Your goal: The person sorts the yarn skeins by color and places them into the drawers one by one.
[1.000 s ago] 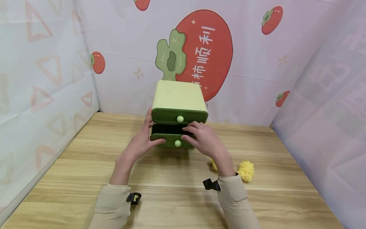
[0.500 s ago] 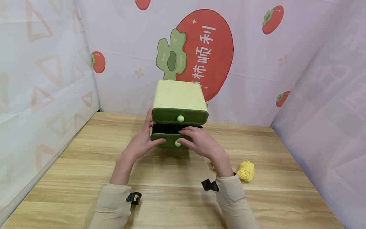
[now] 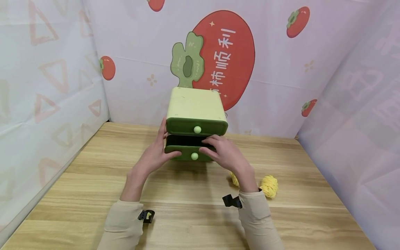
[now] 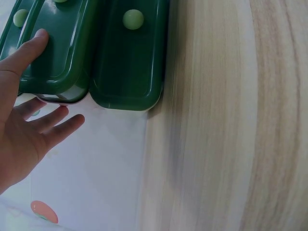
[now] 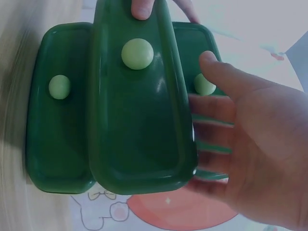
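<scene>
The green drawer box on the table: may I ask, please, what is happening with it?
A person is handling the middle drawer, which is pulled out; the top drawer and bottom drawer look closed. Their left hand rests its thumb on the open drawer's front, while the right hand dips its fingers behind that front. The inside is too dark to see. Yellow yarn lies nearby.

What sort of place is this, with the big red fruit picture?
Probably a booth set up for tabletop work: there are creased printed sheets behind and beside a wooden table, plus black wrist devices.
</scene>
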The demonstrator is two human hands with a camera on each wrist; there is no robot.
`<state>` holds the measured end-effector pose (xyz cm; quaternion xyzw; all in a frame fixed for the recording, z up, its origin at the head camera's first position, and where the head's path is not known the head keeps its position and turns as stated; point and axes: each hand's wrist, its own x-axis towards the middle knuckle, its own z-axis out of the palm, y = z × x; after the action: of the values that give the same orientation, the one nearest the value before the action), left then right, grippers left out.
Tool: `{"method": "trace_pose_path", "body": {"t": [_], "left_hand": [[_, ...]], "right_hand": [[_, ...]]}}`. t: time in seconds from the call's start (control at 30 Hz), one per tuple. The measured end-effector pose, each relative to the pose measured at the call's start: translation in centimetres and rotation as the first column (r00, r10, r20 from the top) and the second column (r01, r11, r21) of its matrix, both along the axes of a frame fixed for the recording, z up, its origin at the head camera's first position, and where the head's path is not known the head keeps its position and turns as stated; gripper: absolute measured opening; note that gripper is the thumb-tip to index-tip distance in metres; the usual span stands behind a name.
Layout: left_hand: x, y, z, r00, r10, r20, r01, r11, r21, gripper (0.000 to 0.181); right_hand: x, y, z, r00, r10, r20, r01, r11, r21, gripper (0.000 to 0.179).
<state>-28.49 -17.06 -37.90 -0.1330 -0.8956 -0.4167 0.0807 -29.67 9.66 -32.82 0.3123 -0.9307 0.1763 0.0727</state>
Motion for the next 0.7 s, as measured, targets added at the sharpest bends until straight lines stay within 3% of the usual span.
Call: {"method": "trace_pose_path", "body": {"t": [0.17,0.37,0.5,0.6,0.7], "left_hand": [[-0.1,0.0,0.0,1.0,-0.004,-0.006,0.004,1.0,-0.006,0.125],[-0.1,0.0,0.0,1.0,0.001,-0.002,-0.001,1.0,-0.011,0.126],[-0.1,0.0,0.0,1.0,-0.001,-0.002,0.001,1.0,-0.014,0.126],[-0.1,0.1,0.0,1.0,0.001,-0.002,-0.001,1.0,-0.014,0.125],[0.0,0.1,0.0,1.0,0.008,0.007,-0.008,1.0,-0.012,0.124]], "right_hand": [[-0.1,0.3,0.1,0.997,0.038,-0.065,-0.042,0.997,-0.059,0.035],[-0.1,0.8,0.4,0.996,0.049,-0.077,-0.056,0.995,-0.086,0.03],[-0.1,1.2,0.4,0.988,0.1,-0.121,-0.114,0.987,-0.116,0.024],[-0.2,1.2,0.4,0.963,0.181,-0.201,-0.21,0.969,-0.13,0.022],[-0.5,1.2,0.4,0.916,0.248,-0.315,-0.302,0.944,-0.135,0.021]]}}
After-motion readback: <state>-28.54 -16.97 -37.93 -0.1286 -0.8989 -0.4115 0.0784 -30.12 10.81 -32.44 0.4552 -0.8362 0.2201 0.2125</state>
